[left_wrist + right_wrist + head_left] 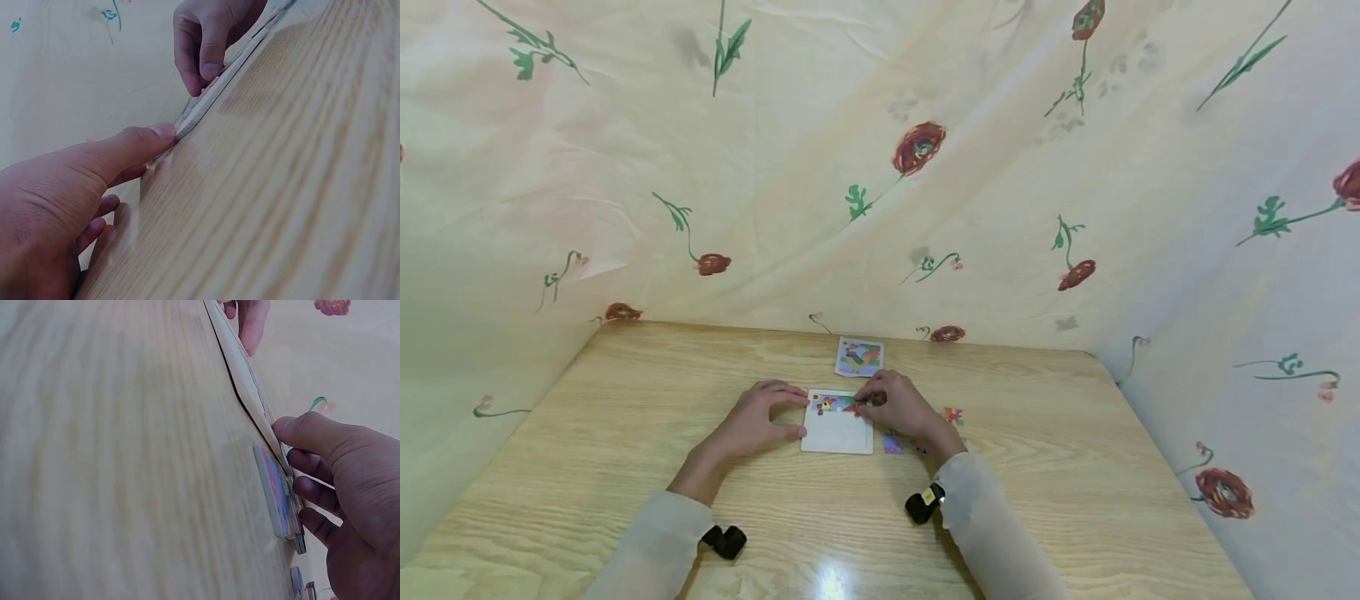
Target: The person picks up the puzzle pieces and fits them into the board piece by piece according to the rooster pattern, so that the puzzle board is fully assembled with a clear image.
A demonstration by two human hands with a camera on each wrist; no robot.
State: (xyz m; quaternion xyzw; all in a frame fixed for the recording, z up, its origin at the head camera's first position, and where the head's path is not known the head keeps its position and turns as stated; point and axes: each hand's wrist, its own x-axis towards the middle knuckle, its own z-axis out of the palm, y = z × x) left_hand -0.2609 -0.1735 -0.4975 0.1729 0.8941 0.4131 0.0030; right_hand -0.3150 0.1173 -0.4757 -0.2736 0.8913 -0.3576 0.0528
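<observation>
A white square puzzle board (837, 435) lies on the table, with colourful pieces (826, 404) along its far part and bare white in the near part. My left hand (765, 417) rests at the board's left side, thumb and fingers spread apart, fingertips at the edge. At the upper right of the board, my right hand (891, 404) pinches a reddish puzzle piece (853, 408) low over the surface, partly hidden by the fingers. In the right wrist view, the right thumb (294, 427) is right at the board's edge.
A picture card (859, 357) lies beyond the board. Loose puzzle pieces lie right of it: a purple one (892, 443), an orange-red one (953, 415) and others partly under the right wrist. Flowered cloth (790, 167) hangs around the wooden table (760, 508).
</observation>
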